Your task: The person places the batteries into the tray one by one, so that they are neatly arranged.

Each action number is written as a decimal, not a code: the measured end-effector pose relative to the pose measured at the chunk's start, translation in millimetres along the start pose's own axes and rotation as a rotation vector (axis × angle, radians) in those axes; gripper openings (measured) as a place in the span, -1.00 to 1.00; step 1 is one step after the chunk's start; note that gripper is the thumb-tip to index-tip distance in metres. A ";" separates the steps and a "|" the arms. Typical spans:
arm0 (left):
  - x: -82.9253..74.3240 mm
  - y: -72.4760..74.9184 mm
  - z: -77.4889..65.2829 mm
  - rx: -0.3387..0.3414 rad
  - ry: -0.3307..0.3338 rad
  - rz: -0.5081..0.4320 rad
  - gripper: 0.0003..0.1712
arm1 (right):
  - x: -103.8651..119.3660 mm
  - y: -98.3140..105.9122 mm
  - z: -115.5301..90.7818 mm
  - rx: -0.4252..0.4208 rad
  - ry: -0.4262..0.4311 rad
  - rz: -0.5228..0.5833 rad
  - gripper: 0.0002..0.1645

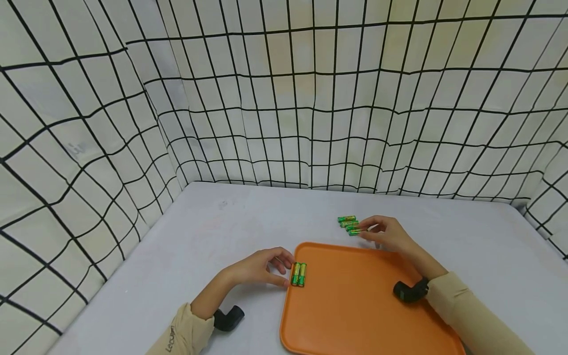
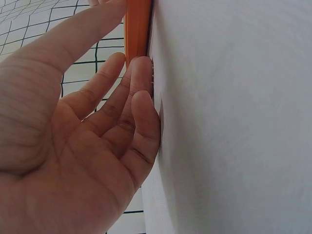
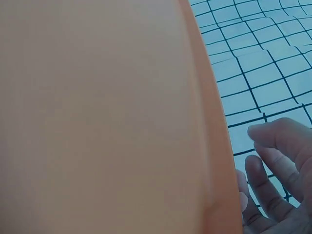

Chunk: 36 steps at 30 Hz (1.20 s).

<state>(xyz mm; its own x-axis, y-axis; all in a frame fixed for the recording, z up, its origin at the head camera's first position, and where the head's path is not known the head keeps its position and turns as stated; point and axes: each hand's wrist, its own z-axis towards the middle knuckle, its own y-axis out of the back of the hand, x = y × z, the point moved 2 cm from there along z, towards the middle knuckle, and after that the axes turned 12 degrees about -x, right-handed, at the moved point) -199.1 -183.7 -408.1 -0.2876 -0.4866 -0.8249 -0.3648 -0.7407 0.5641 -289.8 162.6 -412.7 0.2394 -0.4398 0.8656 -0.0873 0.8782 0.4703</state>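
Two green batteries (image 1: 299, 274) lie side by side along the left edge of an orange tray (image 1: 355, 301). My left hand (image 1: 262, 268) is beside them at the tray's left rim, its thumb and fingers spread apart and loosely bent. In the left wrist view, the fingers of the left hand (image 2: 97, 126) rest low along the white surface near the tray's orange edge. Beyond the tray's far rim, several more green batteries (image 1: 349, 225) lie in a staggered row. My right hand (image 1: 388, 232) reaches their right ends, fingertips right at the nearest ones. Its fingers (image 3: 273, 183) are bent and apart.
A white-covered table (image 1: 248, 212) surrounds the tray. White walls with black grid netting (image 1: 284, 108) enclose the back and sides. Black curved pieces (image 1: 230, 318) sit at both wrists, the right one (image 1: 410, 291) above the tray.
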 end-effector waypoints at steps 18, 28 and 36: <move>1.0 -0.2 -0.5 0.000 0.000 0.008 -0.51 | -5.7 -0.5 4.5 -0.012 -0.118 -0.023 -0.60; -2.0 0.8 -0.9 -0.001 0.021 0.013 -0.51 | -7.4 -0.5 5.6 0.004 -0.129 -0.043 -0.59; -1.6 1.0 -0.3 0.000 0.028 0.013 -0.51 | -8.6 -1.1 6.2 0.016 -0.112 -0.065 -0.63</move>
<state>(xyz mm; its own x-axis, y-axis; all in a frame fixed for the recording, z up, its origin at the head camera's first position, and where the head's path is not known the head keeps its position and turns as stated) -198.7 -183.8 -406.2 -0.2676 -0.5088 -0.8182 -0.3615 -0.7341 0.5748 -297.8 164.2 -419.6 0.1360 -0.5147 0.8465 -0.0903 0.8444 0.5280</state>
